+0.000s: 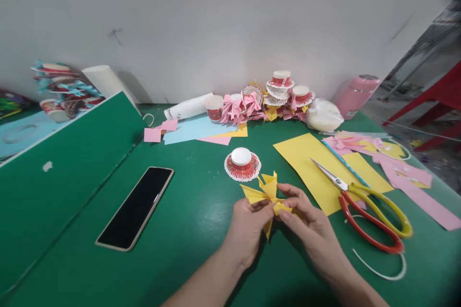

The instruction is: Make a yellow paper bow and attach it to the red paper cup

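A yellow folded-paper bow (267, 191) is held between both hands above the green table, its pointed ends fanned upward and one tip hanging below. My left hand (248, 230) pinches it from the left, thumb near the centre. From the right, my right hand (309, 218) grips a short yellow flap with thumb and fingers. Just beyond the bow sits a small hat made from a paper cup (242, 163), white on top with a red and white fringed brim. Scissors (360, 206) with one red and one yellow handle lie right of my right hand, over yellow paper (306, 168).
A phone (136, 208) lies at left beside a raised green board (82, 163). Cup hats with pink bows (234, 108), stacked paper cups (189, 105) and a pink bottle (357, 96) line the wall. Pink paper scraps (410, 187) and a blue pencil (345, 163) lie at right.
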{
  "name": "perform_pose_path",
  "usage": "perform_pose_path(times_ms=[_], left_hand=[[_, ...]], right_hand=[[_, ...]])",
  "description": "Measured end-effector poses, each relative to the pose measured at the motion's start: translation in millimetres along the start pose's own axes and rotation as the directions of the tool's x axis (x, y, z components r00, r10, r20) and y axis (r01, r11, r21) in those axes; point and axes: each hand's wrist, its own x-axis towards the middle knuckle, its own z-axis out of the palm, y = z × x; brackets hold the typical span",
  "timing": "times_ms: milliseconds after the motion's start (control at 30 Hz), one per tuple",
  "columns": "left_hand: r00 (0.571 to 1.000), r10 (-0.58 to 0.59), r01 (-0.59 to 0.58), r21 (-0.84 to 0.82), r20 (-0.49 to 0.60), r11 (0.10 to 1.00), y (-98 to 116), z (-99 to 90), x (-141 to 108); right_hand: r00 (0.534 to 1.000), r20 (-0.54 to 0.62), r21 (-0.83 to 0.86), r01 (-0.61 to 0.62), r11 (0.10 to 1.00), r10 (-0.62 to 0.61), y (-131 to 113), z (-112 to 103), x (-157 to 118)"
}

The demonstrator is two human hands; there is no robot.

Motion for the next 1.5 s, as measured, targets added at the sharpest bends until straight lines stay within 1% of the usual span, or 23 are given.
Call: perform_pose_path(times_ms=[100, 267, 500, 700, 867, 1033, 1167, 1333, 1433, 1500], left_hand=[[1.0, -0.014, 0.014, -0.013, 0.013, 1.0, 1.1, 0.5, 0.1], [1.0, -0.015, 0.016, -0.039, 0.012, 0.999, 1.5, -0.3, -0.6], [0.999, -0.005, 0.005, -0.023, 0.034, 1.0, 3.3, -0.3, -0.5], [1.0, -0.006, 0.006, -0.014, 0.008, 1.0, 3.7, -0.6, -0.7], [1.0, 0.018, -0.018, 0.018, 0.022, 1.0, 2.4, 0.4, -2.7], [0.999, 0.05, -0.051, 0.029, 0.004, 0.998, 1.6, -0.2, -1.7], [0.998, 0.048, -0.046, 0.038, -0.032, 0.998, 2.1, -0.5, -1.6], [0.993, 0.063, -0.055, 0.085, -0.099, 0.995, 0.3, -2.5, -2.7], [0.994, 0.081, -0.074, 0.096, -0.073, 0.993, -0.4, -2.8, -3.5], [0.994, 0.099, -0.094, 0.106, -0.041, 0.99, 0.1, -1.9, -4.0]], right_hand=[[1.0, -0.01, -0.003, -0.014, 1.0, 0.014, -0.7, 0.7, 0.5], [1.0, -0.01, -0.027, -0.001, 1.0, 0.001, 1.2, -0.1, 0.8], [1.0, -0.018, 0.007, 0.012, 1.0, -0.012, 3.7, -0.6, 0.7], [1.0, -0.005, 0.027, -0.001, 1.0, 0.001, 3.7, -2.4, 4.2], [0.998, -0.061, 0.024, -0.035, 0.999, 0.036, 1.7, -3.4, 3.3], [0.996, -0.079, -0.043, 0.027, 0.999, -0.03, 3.8, -4.4, 2.3], [0.994, -0.043, -0.119, 0.092, 0.989, -0.098, 5.0, -6.2, 1.8], [0.989, 0.0, -0.194, 0.144, 0.97, -0.146, 4.5, -7.6, 0.9], [0.989, 0.017, -0.211, 0.146, 0.967, -0.146, 4.4, -8.2, -0.1], [0.99, 0.0, -0.213, 0.136, 0.968, -0.139, 4.4, -8.3, -0.7]])
